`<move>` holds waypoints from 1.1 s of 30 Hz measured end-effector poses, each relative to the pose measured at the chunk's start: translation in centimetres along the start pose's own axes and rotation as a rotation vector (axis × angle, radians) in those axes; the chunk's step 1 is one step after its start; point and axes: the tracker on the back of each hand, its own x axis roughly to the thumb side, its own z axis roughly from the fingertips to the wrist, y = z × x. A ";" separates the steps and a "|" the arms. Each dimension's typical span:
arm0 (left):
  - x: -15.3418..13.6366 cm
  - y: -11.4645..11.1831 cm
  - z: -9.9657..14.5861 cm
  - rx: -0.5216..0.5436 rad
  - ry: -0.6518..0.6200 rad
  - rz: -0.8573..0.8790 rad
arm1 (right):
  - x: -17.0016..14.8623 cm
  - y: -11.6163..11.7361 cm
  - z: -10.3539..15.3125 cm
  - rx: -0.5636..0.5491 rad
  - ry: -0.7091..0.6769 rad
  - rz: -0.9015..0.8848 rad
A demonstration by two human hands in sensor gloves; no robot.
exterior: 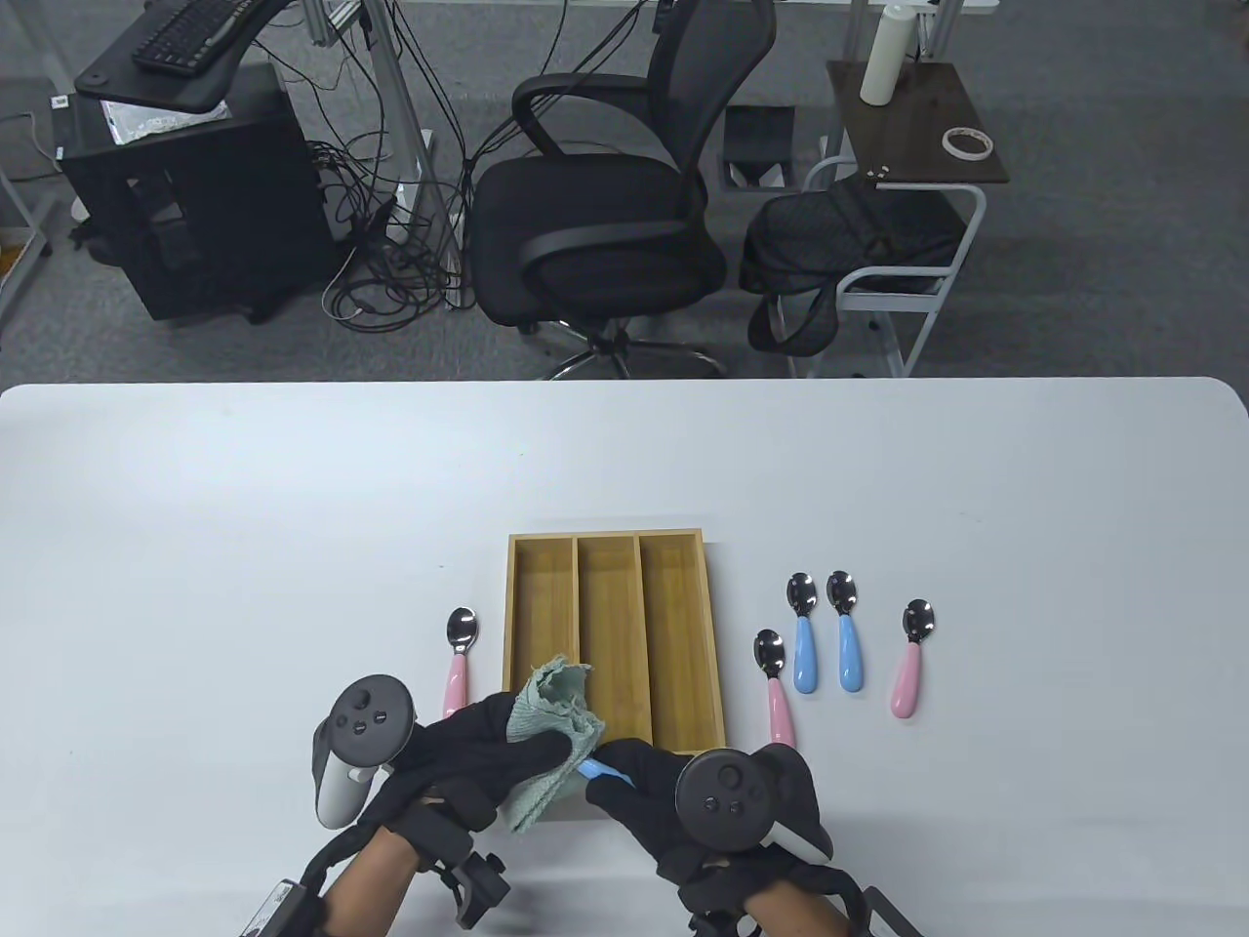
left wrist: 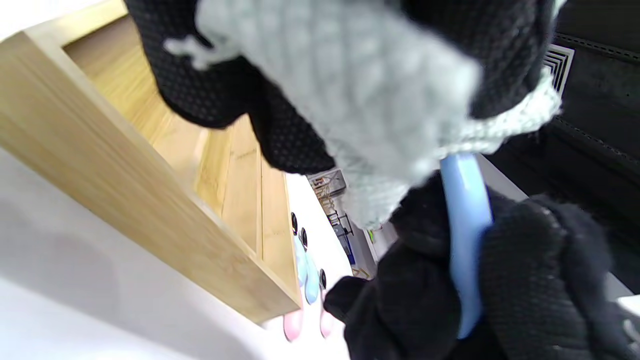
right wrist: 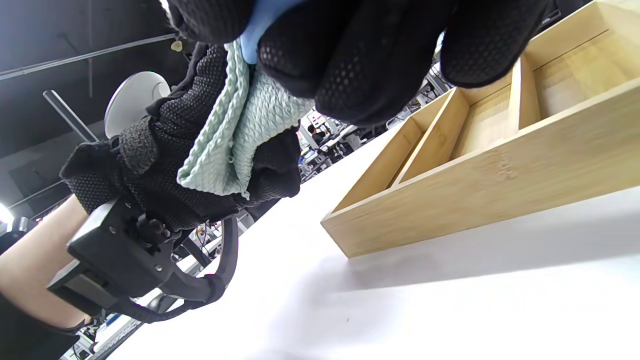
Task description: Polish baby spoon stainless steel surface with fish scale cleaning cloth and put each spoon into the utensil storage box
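Left hand (exterior: pixel 468 747), in a black knit sensor glove, grips a bunched pale-green cleaning cloth (exterior: pixel 548 722) with a raised scale-like weave; the cloth wraps the bowl end of a blue-handled baby spoon (exterior: pixel 603 773), hiding the steel. Right hand (exterior: pixel 649 791) curls its fingers around the smooth blue plastic handle. Both hands hover above the near edge of the rectangular bamboo utensil box (exterior: pixel 615 639) with three long compartments. Table view alone shows five more spoons on the white table (exterior: pixel 195 547): a pink one (exterior: pixel 458 656) left of the box; pink (exterior: pixel 774 683), blue (exterior: pixel 802 632), blue (exterior: pixel 846 631) and pink (exterior: pixel 911 656) to its right. Left wrist view shows the handle running through the right fingers (left wrist: pixel 550 270).
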 end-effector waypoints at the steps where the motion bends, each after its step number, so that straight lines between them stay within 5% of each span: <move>1: 0.1 0.0 0.0 0.010 -0.006 -0.009 | 0.0 0.0 0.0 -0.003 0.001 0.001; 9: 0.3 -0.5 0.2 -0.027 -0.021 0.056 | -0.3 -0.2 0.0 -0.014 0.019 -0.019; 15: -0.8 -0.4 -0.5 -0.234 0.037 0.282 | -0.4 -0.2 0.0 -0.017 0.018 0.021; 33: 0.0 -0.2 0.0 -0.045 0.007 -0.030 | -0.3 0.2 -0.1 0.037 0.006 -0.025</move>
